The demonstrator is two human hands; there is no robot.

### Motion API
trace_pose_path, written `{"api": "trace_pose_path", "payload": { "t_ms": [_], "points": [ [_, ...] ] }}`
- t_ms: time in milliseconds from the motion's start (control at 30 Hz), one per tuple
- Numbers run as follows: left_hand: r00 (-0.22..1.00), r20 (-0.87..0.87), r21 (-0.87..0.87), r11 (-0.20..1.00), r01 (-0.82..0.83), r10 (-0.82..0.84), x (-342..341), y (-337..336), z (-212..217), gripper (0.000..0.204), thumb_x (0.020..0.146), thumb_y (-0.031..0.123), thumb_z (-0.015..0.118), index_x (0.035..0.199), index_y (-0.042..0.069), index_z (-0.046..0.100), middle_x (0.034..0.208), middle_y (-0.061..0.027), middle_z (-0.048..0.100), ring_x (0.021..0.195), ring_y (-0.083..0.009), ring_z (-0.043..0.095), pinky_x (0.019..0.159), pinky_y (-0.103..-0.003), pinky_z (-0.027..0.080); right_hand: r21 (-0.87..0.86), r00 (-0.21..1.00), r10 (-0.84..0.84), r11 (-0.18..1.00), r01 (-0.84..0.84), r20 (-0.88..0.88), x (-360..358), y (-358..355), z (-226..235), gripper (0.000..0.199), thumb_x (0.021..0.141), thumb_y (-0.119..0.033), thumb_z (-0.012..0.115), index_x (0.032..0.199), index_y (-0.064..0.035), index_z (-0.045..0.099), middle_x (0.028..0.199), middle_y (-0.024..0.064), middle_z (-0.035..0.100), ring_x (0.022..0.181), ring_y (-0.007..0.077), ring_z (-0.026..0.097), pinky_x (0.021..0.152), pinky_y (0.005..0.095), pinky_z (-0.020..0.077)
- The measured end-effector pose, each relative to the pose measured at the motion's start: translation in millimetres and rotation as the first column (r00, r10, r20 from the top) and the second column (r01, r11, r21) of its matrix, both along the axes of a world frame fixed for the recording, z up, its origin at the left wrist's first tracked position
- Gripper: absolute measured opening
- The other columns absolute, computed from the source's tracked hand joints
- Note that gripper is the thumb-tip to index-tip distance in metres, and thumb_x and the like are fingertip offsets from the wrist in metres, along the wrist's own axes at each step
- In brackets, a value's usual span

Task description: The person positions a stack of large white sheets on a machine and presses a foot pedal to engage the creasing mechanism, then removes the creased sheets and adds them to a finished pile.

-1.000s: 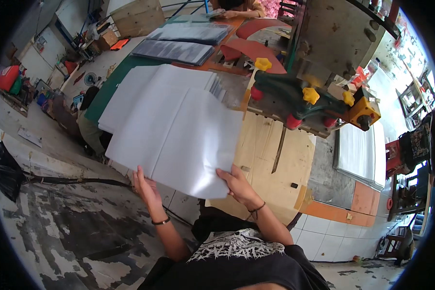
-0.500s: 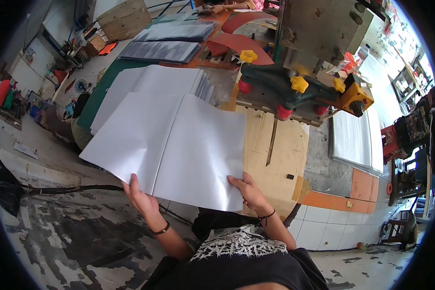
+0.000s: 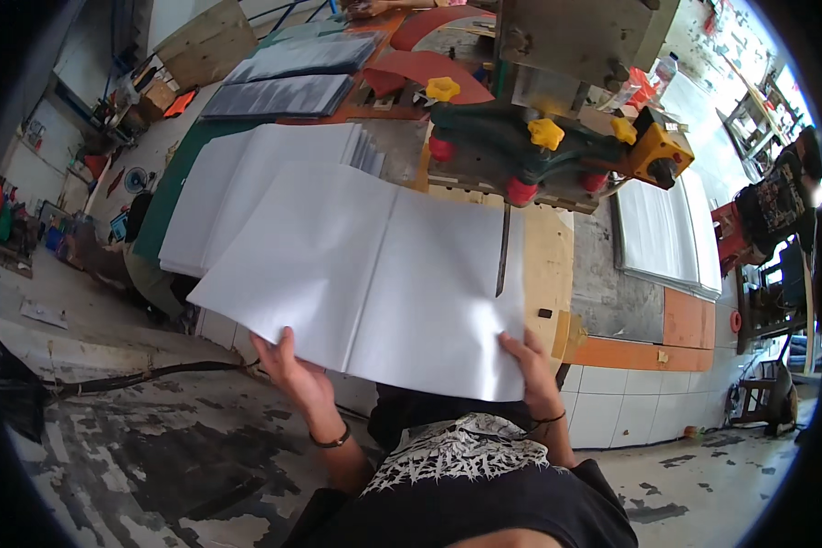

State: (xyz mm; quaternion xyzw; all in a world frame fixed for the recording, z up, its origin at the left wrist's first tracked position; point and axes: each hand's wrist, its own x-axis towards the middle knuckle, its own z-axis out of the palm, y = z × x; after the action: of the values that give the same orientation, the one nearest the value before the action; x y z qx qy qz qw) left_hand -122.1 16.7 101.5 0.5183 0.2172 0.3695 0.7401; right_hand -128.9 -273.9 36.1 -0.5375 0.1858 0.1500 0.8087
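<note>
A large silvery-white sheet [image 3: 429, 292] with a crease down its middle is spread out in front of me. My left hand [image 3: 297, 376] pinches its near edge left of the crease, thumb on top and fingers underneath. At the sheet's near right corner my right hand [image 3: 534, 370] grips the edge, thumb on the upper face. The right part of the sheet covers much of a pale wooden board [image 3: 546, 265]. A thin dark strip [image 3: 503, 251] shows on top of the sheet near its right edge. Behind on the left lies a stack of similar sheets [image 3: 219, 178], partly covered by it.
A press-like machine with a green frame [image 3: 484, 128], yellow knobs and red feet stands over the board's far end. Another stack of pale sheets [image 3: 667, 233] lies right. Plastic-looking dark bundles [image 3: 279, 96] lie far left. A co-worker's hand [image 3: 365, 7] shows at the top.
Both hands have carried the sheet to the right, over the wooden board. Its right side now passes beneath the dark strip, which lay beyond the sheet's edge before.
</note>
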Motion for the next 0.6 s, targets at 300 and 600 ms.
{"api": "trace_pose_path", "payload": {
  "t_ms": [300, 600],
  "points": [
    [0.928, -0.046, 0.045, 0.927, 0.372, -0.37, 27, -52, -56, 0.072, 0.086, -0.006, 0.057, 0.153, 0.004, 0.032, 0.141, -0.0101, 0.049, 0.122, -0.0205, 0.051, 0.107, -0.034, 0.037, -0.197, 0.978, -0.144, 0.965, 0.172, 0.152, 38, -97, 7, 0.04, 0.096, -0.016, 0.062, 0.131, 0.0031, 0.058, 0.108, 0.0071, 0.069, 0.09, 0.0126, 0.065, 0.078, 0.0265, 0.0522],
    [0.845, -0.094, 0.201, 0.822, 0.533, -0.526, 119, -41, -95, 0.076, 0.095, 0.004, 0.061, 0.155, 0.004, 0.014, 0.101, -0.0114, 0.062, 0.077, -0.0153, 0.059, 0.069, -0.032, 0.05, -0.476, 0.928, -0.221, 0.808, 0.347, 0.301, 108, -183, -8, 0.054, 0.094, -0.024, 0.067, 0.135, 0.0085, 0.055, 0.114, 0.0131, 0.068, 0.108, 0.0168, 0.061, 0.097, 0.0285, 0.0444]
  ]
}}
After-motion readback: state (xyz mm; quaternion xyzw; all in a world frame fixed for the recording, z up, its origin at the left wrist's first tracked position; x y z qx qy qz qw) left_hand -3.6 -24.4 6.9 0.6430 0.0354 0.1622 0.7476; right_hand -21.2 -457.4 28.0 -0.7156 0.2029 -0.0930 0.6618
